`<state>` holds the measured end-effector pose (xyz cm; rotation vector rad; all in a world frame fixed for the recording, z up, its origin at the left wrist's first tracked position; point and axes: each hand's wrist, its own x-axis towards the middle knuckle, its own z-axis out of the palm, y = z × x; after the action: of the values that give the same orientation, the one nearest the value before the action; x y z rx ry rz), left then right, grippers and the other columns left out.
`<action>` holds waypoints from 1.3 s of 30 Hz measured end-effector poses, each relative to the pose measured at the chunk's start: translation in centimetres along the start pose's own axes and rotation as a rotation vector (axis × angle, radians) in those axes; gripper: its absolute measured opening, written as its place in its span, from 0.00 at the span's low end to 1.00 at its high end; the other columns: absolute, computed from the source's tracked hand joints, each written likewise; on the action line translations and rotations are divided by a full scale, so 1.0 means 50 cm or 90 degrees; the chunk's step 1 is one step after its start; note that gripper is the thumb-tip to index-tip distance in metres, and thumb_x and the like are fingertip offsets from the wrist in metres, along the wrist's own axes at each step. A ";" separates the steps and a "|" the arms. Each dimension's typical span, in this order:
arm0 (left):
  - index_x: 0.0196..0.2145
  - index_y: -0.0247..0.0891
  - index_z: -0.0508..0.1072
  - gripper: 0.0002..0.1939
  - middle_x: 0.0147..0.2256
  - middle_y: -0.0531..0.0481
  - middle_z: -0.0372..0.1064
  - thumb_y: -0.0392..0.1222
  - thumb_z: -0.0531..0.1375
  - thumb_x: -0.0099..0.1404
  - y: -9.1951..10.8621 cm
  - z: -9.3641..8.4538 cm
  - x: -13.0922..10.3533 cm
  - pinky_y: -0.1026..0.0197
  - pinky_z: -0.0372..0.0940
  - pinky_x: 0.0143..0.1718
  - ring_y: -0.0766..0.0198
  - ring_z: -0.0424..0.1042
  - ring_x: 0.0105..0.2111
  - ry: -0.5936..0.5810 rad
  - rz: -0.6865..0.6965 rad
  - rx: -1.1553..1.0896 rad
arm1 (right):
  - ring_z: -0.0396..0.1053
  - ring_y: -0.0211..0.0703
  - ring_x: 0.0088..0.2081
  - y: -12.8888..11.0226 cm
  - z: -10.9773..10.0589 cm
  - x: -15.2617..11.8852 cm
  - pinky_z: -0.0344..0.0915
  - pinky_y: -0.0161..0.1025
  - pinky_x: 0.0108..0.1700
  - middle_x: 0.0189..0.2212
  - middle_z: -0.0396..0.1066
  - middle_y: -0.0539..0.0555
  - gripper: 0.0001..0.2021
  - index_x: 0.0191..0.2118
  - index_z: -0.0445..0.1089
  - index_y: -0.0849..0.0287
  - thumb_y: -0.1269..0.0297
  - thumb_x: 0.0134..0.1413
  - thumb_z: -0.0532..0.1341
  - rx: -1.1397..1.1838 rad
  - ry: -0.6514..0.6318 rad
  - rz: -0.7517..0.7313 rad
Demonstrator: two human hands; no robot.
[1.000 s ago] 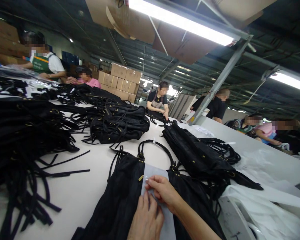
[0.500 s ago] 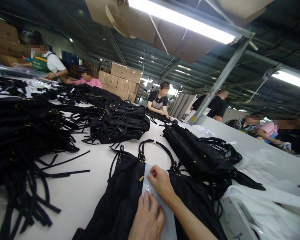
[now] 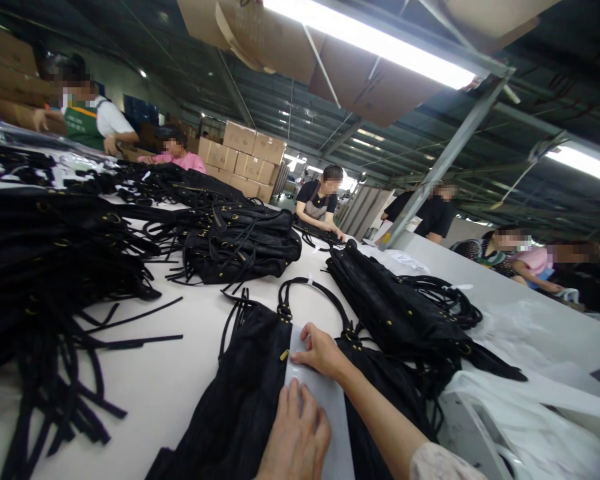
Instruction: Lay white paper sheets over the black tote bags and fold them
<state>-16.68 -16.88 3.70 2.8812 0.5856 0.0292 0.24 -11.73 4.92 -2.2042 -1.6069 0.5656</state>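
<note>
A black bag point(image 3: 230, 387) lies on the white table before me, its looped handles point(image 3: 320, 287) stretched away from me. Down its middle runs a pale, translucent strip point(image 3: 325, 407), with a gold zipper pull point(image 3: 285, 355) beside its left edge. My left hand point(image 3: 297, 430) rests flat on the strip's lower part, fingers extended. Just above it, my right hand point(image 3: 323, 351) touches the strip near its top end; its fingers are bent, with a gap between thumb and forefinger. The bag's lower end falls outside the picture.
Piled black bags point(image 3: 240, 243) with dangling straps stand beyond and to the left. Another black bag point(image 3: 400, 307) lies at the right, by a white divider point(image 3: 480, 280) and white plastic sheeting point(image 3: 545, 413). Several people work around the tables; cartons point(image 3: 240, 160) are stacked behind.
My right thumb has moved slightly away from the bent fingers, widening the gap. The right forearm has shifted and its sleeve now shows. My left hand stays nearly where it was.
</note>
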 end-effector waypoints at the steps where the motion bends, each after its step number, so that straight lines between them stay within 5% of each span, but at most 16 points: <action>1: 0.62 0.31 0.64 0.29 0.62 0.24 0.55 0.51 0.54 0.69 0.000 -0.008 -0.001 0.34 0.58 0.58 0.30 0.53 0.62 -0.008 -0.004 0.006 | 0.61 0.37 0.28 -0.001 0.003 0.008 0.54 0.34 0.31 0.24 0.61 0.42 0.21 0.34 0.60 0.55 0.65 0.38 0.72 -0.002 -0.001 0.003; 4: 0.61 0.30 0.65 0.24 0.61 0.23 0.57 0.41 0.49 0.71 -0.002 -0.013 -0.001 0.36 0.60 0.57 0.31 0.55 0.61 -0.005 0.008 0.029 | 0.61 0.37 0.28 -0.004 0.010 0.029 0.53 0.34 0.31 0.22 0.61 0.42 0.18 0.32 0.59 0.54 0.68 0.41 0.71 -0.011 0.002 0.009; 9: 0.58 0.31 0.69 0.23 0.59 0.22 0.60 0.43 0.45 0.74 -0.012 0.035 0.010 0.33 0.63 0.54 0.28 0.58 0.59 0.061 0.027 0.032 | 0.61 0.34 0.23 0.000 -0.002 0.031 0.55 0.33 0.27 0.23 0.62 0.42 0.06 0.34 0.60 0.55 0.64 0.57 0.60 -0.016 -0.057 0.021; 14: 0.59 0.31 0.68 0.22 0.59 0.23 0.59 0.40 0.47 0.72 -0.014 0.054 0.012 0.32 0.62 0.54 0.30 0.58 0.60 0.084 0.024 0.035 | 0.63 0.35 0.29 0.008 -0.012 0.017 0.57 0.33 0.31 0.27 0.65 0.42 0.29 0.39 0.63 0.55 0.61 0.29 0.77 -0.046 -0.094 -0.030; 18: 0.59 0.32 0.68 0.22 0.60 0.26 0.60 0.41 0.49 0.71 -0.013 0.044 0.005 0.33 0.61 0.54 0.32 0.59 0.60 0.088 0.023 0.021 | 0.65 0.40 0.32 -0.001 0.003 0.015 0.57 0.35 0.35 0.27 0.66 0.47 0.08 0.35 0.62 0.56 0.69 0.52 0.64 -0.094 0.006 -0.025; 20: 0.59 0.33 0.69 0.22 0.59 0.27 0.61 0.42 0.49 0.71 -0.013 0.046 0.006 0.34 0.60 0.55 0.33 0.59 0.60 0.096 0.020 0.011 | 0.67 0.43 0.37 -0.020 0.010 0.008 0.57 0.37 0.38 0.31 0.68 0.51 0.06 0.36 0.63 0.57 0.75 0.54 0.58 -0.119 0.050 -0.032; 25: 0.60 0.34 0.66 0.24 0.61 0.26 0.57 0.45 0.53 0.70 -0.012 0.044 0.004 0.28 0.56 0.55 0.31 0.56 0.61 0.085 0.017 -0.030 | 0.69 0.46 0.45 -0.100 -0.003 -0.080 0.60 0.40 0.45 0.41 0.70 0.56 0.11 0.43 0.65 0.55 0.72 0.61 0.48 -0.119 0.094 -0.147; 28: 0.64 0.31 0.60 0.37 0.64 0.23 0.50 0.56 0.60 0.64 -0.004 0.011 -0.021 0.28 0.51 0.59 0.29 0.49 0.64 0.034 0.000 -0.087 | 0.70 0.45 0.41 -0.116 -0.047 -0.187 0.63 0.40 0.45 0.39 0.71 0.54 0.13 0.41 0.68 0.53 0.65 0.64 0.46 -0.047 0.133 -0.206; 31: 0.64 0.33 0.59 0.38 0.66 0.25 0.45 0.58 0.58 0.64 0.007 -0.036 -0.061 0.31 0.45 0.62 0.32 0.45 0.66 0.010 -0.022 -0.126 | 0.71 0.47 0.42 -0.063 -0.115 -0.311 0.65 0.42 0.48 0.40 0.73 0.53 0.13 0.40 0.70 0.50 0.58 0.63 0.49 0.002 0.188 -0.141; 34: 0.65 0.37 0.59 0.34 0.66 0.31 0.48 0.51 0.58 0.65 0.005 -0.085 -0.090 0.35 0.46 0.64 0.39 0.48 0.66 -0.018 -0.025 -0.135 | 0.70 0.53 0.51 0.050 -0.162 -0.433 0.64 0.48 0.57 0.48 0.74 0.54 0.15 0.44 0.73 0.47 0.52 0.59 0.54 0.032 0.255 0.021; 36: 0.66 0.38 0.57 0.34 0.66 0.36 0.49 0.45 0.58 0.64 -0.014 -0.118 -0.092 0.41 0.46 0.65 0.46 0.49 0.66 -0.020 -0.019 -0.119 | 0.66 0.55 0.57 0.140 -0.151 -0.499 0.59 0.51 0.64 0.54 0.71 0.52 0.18 0.49 0.73 0.46 0.50 0.56 0.58 0.066 0.256 0.095; 39: 0.66 0.34 0.55 0.31 0.67 0.40 0.46 0.46 0.52 0.68 -0.075 -0.156 -0.065 0.47 0.42 0.67 0.53 0.46 0.68 0.050 -0.049 -0.054 | 0.60 0.60 0.62 0.258 -0.066 -0.552 0.55 0.56 0.67 0.57 0.68 0.51 0.20 0.50 0.75 0.43 0.47 0.52 0.62 0.102 0.163 0.106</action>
<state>-21.55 -13.28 10.64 2.7837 0.6911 0.1535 4.83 -42.02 4.31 -2.1999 -1.2156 0.4191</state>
